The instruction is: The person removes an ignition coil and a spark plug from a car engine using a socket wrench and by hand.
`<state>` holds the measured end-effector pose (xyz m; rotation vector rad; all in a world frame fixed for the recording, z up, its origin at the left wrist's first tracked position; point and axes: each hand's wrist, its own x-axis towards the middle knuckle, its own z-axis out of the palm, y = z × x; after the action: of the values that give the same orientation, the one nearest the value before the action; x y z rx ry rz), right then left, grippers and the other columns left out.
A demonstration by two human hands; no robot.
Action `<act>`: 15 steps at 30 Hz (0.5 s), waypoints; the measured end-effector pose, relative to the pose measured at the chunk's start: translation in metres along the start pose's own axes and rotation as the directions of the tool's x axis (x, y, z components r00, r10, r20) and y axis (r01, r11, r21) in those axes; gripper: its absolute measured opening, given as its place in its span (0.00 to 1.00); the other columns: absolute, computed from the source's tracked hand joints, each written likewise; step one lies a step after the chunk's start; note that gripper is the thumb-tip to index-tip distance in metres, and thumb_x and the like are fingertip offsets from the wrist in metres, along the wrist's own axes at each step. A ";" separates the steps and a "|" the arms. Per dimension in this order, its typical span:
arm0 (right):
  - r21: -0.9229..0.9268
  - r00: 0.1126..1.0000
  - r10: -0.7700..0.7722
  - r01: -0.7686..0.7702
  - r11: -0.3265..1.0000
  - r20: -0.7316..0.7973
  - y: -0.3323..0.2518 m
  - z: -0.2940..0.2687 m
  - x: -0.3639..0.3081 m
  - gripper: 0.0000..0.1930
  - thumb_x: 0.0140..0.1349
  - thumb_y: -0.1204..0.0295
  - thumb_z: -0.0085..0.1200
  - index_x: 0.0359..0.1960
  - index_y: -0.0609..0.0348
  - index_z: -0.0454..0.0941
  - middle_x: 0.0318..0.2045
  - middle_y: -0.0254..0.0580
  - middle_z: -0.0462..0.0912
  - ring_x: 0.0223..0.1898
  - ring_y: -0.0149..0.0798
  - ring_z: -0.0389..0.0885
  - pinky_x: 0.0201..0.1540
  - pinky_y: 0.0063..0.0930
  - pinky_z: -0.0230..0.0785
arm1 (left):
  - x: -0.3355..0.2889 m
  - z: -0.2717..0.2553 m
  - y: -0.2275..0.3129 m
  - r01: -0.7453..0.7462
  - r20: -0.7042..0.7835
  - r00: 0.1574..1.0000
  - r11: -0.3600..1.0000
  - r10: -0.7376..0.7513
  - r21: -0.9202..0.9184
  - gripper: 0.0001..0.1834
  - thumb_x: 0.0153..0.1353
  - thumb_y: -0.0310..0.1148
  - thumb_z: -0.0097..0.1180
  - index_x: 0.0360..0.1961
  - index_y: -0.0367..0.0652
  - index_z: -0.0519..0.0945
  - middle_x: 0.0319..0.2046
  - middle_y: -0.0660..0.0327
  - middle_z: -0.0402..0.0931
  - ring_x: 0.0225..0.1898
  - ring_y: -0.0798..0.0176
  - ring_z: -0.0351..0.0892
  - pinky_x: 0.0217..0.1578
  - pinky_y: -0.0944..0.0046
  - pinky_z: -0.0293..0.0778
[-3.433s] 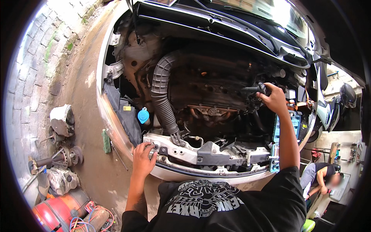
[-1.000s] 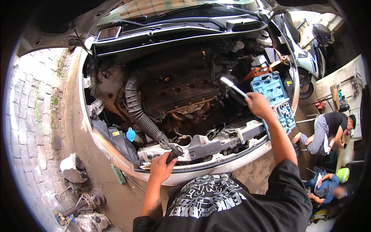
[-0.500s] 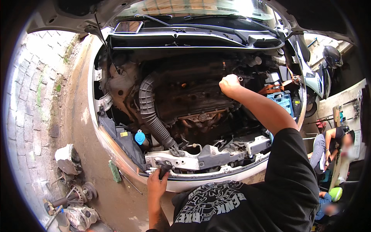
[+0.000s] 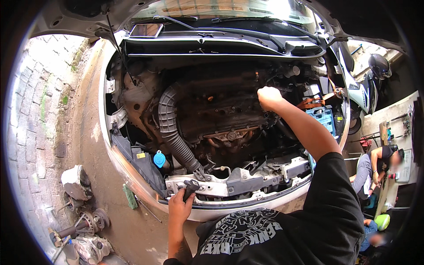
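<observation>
My left hand [image 4: 179,208] is closed round a black ignition coil [image 4: 191,186], its blocky head pointing up above the car's white front crossmember [image 4: 212,187]. Over the right side of the dark, oily engine [image 4: 221,110], my right hand [image 4: 270,98] is a closed fist, back of the hand up. Whatever it grips is hidden beneath the fingers. An orange oil filler cap or dipstick handle [image 4: 210,99] shows on the engine. Left of it curves a grey ribbed air hose [image 4: 168,121].
A blue tool case [image 4: 321,118] lies at the bay's right. A phone-like tablet [image 4: 146,30] rests by the windshield. Blue-capped reservoir [image 4: 159,159] stands front left. Removed car parts [image 4: 90,221] lie on the left ground. Another person [image 4: 375,165] sits at far right.
My right hand has shifted slightly right; a small metal ring end beside it no longer shows. My left hand has tilted the ignition coil's head up and rightward a little.
</observation>
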<state>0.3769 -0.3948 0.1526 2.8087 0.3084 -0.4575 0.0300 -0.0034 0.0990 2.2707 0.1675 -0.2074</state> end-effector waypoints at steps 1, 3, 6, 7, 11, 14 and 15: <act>0.043 1.000 0.027 -0.026 0.999 -0.008 0.004 0.003 -0.001 0.11 0.56 0.68 0.66 0.34 0.64 0.88 0.34 0.55 0.89 0.39 0.54 0.90 0.43 0.43 0.82 | 0.000 0.001 -0.001 -0.014 -0.006 1.000 1.000 0.014 0.014 0.19 0.63 0.43 0.65 0.43 0.36 0.82 0.33 0.43 0.83 0.36 0.36 0.82 0.38 0.46 0.75; 0.158 0.996 0.093 -0.093 0.983 0.012 0.013 0.007 -0.003 0.15 0.59 0.63 0.66 0.34 0.67 0.87 0.33 0.56 0.88 0.38 0.54 0.89 0.43 0.43 0.81 | 0.000 0.004 -0.004 -0.041 -0.020 0.999 0.998 0.042 0.042 0.20 0.63 0.44 0.65 0.43 0.36 0.82 0.33 0.44 0.84 0.36 0.36 0.82 0.38 0.46 0.75; 0.323 0.972 0.156 -0.207 0.923 0.179 0.031 0.009 0.000 0.26 0.65 0.53 0.62 0.30 0.72 0.84 0.27 0.59 0.86 0.35 0.52 0.89 0.41 0.43 0.80 | -0.002 0.002 0.004 -0.021 -0.027 0.999 1.000 0.021 0.010 0.20 0.63 0.45 0.65 0.43 0.36 0.82 0.33 0.44 0.84 0.37 0.36 0.83 0.40 0.46 0.75; 0.347 0.963 0.169 -0.235 0.908 0.210 0.030 0.006 0.000 0.26 0.65 0.53 0.62 0.29 0.72 0.84 0.26 0.59 0.86 0.35 0.53 0.89 0.41 0.43 0.80 | -0.003 0.003 0.000 -0.029 -0.036 0.999 1.000 0.030 0.011 0.20 0.63 0.45 0.65 0.43 0.36 0.82 0.33 0.44 0.84 0.37 0.36 0.83 0.40 0.46 0.75; 0.301 0.990 0.101 -0.128 0.945 0.102 0.023 0.009 -0.005 0.20 0.66 0.58 0.62 0.31 0.68 0.85 0.29 0.58 0.87 0.37 0.55 0.88 0.44 0.46 0.80 | -0.005 0.004 -0.007 -0.037 -0.042 0.998 0.999 0.038 0.014 0.21 0.63 0.45 0.65 0.44 0.36 0.82 0.33 0.44 0.84 0.37 0.37 0.83 0.40 0.46 0.76; 0.120 1.000 -0.014 0.016 0.993 -0.013 0.016 0.004 -0.011 0.10 0.62 0.66 0.63 0.36 0.62 0.85 0.36 0.57 0.87 0.42 0.57 0.87 0.48 0.46 0.80 | -0.004 0.001 0.000 -0.020 -0.010 1.000 1.000 0.021 0.018 0.21 0.63 0.45 0.65 0.44 0.36 0.82 0.33 0.44 0.84 0.37 0.37 0.83 0.40 0.46 0.76; 0.096 0.989 -0.116 0.124 0.988 -0.087 0.020 0.008 -0.009 0.10 0.62 0.67 0.63 0.36 0.62 0.85 0.35 0.56 0.87 0.42 0.56 0.87 0.47 0.45 0.80 | -0.003 0.000 0.002 -0.014 0.003 1.000 1.000 0.014 0.019 0.21 0.63 0.45 0.65 0.44 0.36 0.82 0.33 0.44 0.84 0.37 0.37 0.83 0.40 0.46 0.76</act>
<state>0.3718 -0.4175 0.1531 2.9237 0.4877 -0.3963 0.0270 -0.0047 0.1013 2.2893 0.1487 -0.2053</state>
